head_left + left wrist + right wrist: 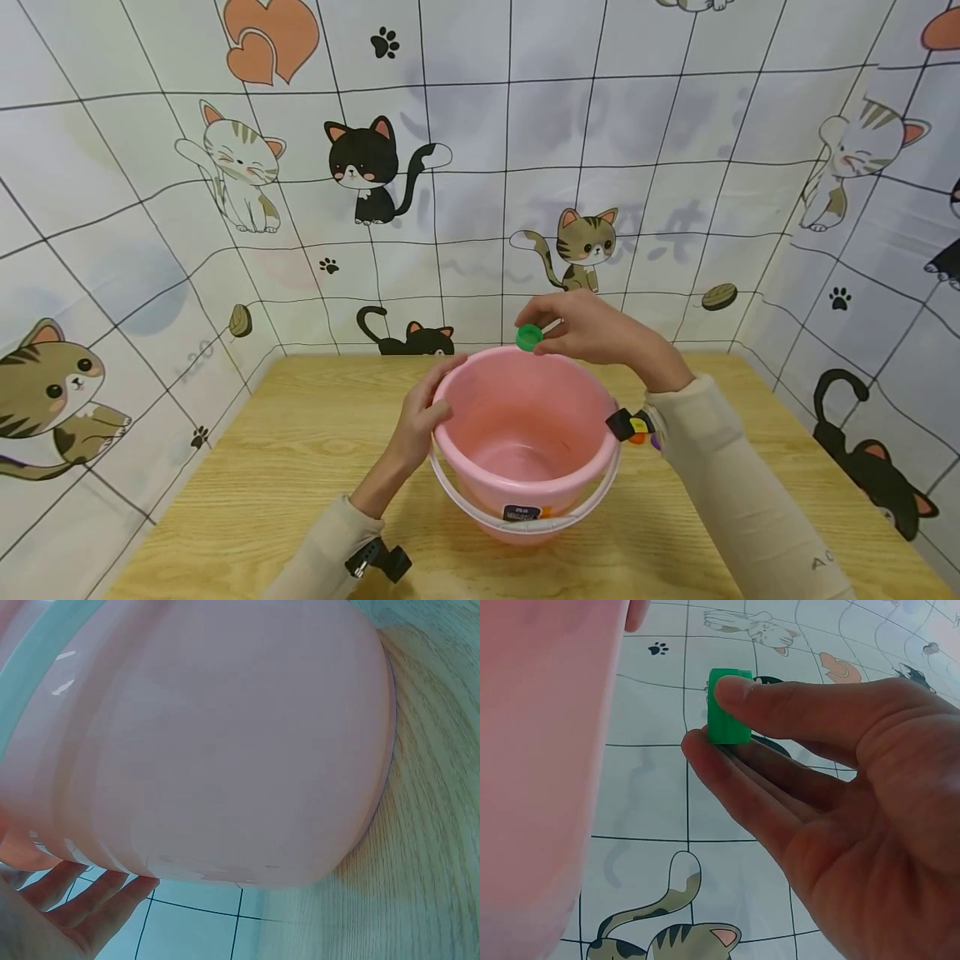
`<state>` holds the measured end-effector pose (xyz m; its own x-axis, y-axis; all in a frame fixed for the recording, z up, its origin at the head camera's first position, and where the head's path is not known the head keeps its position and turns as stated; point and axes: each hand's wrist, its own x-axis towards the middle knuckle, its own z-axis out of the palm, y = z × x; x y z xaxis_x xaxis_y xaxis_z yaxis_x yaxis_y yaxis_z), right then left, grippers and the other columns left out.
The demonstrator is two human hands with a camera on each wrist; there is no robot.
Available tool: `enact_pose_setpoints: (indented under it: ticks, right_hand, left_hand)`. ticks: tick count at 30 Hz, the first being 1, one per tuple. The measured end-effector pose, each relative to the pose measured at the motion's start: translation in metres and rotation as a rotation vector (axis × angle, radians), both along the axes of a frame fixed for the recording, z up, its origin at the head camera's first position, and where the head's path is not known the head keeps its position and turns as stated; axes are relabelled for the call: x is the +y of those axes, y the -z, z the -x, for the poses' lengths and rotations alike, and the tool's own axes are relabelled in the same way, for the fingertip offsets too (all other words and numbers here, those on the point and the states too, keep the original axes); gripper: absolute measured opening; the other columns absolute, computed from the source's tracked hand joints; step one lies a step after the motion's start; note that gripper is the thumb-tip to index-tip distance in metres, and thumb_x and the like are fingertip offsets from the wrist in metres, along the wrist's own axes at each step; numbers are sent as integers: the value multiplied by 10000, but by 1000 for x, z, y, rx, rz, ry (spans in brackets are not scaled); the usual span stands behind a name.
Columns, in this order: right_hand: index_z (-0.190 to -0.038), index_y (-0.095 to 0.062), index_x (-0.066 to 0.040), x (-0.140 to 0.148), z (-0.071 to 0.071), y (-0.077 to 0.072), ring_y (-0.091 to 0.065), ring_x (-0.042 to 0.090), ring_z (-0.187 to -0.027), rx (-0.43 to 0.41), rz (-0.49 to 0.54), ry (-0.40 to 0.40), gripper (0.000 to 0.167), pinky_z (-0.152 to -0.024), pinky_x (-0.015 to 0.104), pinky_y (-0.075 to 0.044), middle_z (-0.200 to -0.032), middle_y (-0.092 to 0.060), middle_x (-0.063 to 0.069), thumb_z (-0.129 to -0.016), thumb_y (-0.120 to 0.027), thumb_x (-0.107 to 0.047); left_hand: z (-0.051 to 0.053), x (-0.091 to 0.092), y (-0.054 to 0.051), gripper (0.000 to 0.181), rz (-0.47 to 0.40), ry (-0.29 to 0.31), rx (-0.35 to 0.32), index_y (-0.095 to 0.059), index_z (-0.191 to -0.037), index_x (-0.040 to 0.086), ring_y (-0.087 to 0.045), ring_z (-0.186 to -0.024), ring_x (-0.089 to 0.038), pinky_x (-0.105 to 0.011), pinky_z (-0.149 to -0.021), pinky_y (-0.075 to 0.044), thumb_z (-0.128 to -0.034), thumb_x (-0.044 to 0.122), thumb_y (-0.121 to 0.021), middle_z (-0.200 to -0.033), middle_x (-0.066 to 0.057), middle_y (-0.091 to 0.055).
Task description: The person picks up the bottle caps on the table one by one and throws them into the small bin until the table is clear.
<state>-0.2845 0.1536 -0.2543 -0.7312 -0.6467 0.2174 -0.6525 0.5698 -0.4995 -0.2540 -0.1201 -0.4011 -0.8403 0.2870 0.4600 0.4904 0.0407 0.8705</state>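
Note:
A pink bucket [525,467] stands on the table, its mouth tilted toward the head camera and its white handle [525,526] hanging down in front. My left hand [420,417] grips the bucket's rim at the left, thumb on the near side; in the left wrist view several fingers of the left hand [67,907] lie along the outside wall. Just above the far rim, my right hand [588,327] pinches a small round green cap [528,337]. The right wrist view shows the green cap [727,705] edge-on between thumb and fingers. Nothing shows inside the bucket.
Small orange [637,437] and purple objects lie right of the bucket, partly hidden by the right wrist's black strap [628,425]. The wood-grain table [315,450] meets a white tiled sheet with printed cats [465,208] behind and at both sides.

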Motion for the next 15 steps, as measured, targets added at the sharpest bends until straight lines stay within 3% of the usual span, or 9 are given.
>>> enact_pose_setpoints:
  ticks: [15]
  right_hand:
    - [-1211, -686, -44, 0, -1, -1, -728, 259, -1087, 41, -20, -3, 343, -891, 313, -620, -1198, -708, 106, -882, -782, -57]
  left_hand:
    - [0, 0, 1, 728, -3, -1, 11, -482, -1519, 59, -619, -1138, -420, -397, -845, -626, -794, 122, -454, -1421, -227, -586]
